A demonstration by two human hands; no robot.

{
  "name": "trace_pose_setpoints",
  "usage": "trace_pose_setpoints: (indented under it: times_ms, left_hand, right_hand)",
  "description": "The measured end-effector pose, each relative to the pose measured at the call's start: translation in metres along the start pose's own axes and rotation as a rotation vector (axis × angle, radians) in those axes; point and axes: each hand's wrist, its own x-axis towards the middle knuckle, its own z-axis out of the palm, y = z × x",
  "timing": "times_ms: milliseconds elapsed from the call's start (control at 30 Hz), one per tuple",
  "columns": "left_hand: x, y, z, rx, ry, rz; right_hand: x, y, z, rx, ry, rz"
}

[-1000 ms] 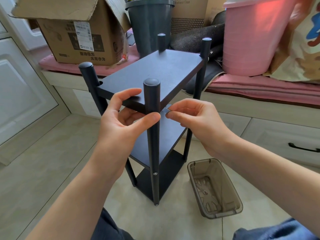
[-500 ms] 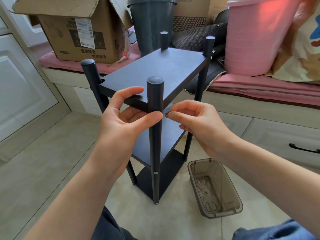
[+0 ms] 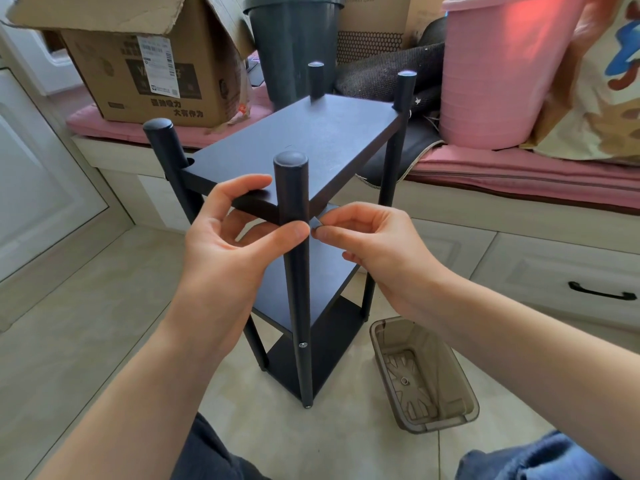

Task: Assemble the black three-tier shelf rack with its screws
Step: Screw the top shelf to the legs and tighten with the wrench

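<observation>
Your rack (image 3: 311, 133) is standing upright on the tiled floor (image 3: 69, 341) in front of you, all three black shelves sitting between four round posts. Your left hand (image 3: 225, 247) is curling round the near post (image 3: 294, 271) just under the top shelf, thumb lying across the front of the post and forefinger hooking over the shelf's near edge. Your right hand (image 3: 377, 244) is pinching something small and grey at the post's right side, right where shelf and post are meeting; it may be a screw or a small tool, but the fingertips are hiding too much of it to say. One screw (image 3: 303, 345) is showing lower down the same post, at the level of the bottom shelf.

To the right of the rack, near its foot, a smoky clear tray (image 3: 471, 407) is lying on the floor, holding one small round piece (image 3: 403, 381) at its middle. On the pink cushion (image 3: 519, 174) behind, an open cardboard box (image 3: 138, 81) is sitting at the left with its flaps up, its inside out of sight. A dark grey bin (image 3: 294, 39) is standing behind the rack, and a pink bucket (image 3: 502, 71) is resting to the right; what they are holding is not showing
</observation>
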Motion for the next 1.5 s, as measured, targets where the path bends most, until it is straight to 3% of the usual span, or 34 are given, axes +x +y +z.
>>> trace_pose_setpoints:
  times_ms: [833,1500]
  left_hand:
    - [0.002,0.004,-0.006,-0.003,0.017,-0.003]
    - [0.0,0.003,-0.006,0.042,-0.004,-0.016]
  right_hand:
    - [0.012,0.004,0.032,0.096,-0.087,0.032]
    - [0.001,-0.006,-0.01,-0.045,0.014,-0.11]
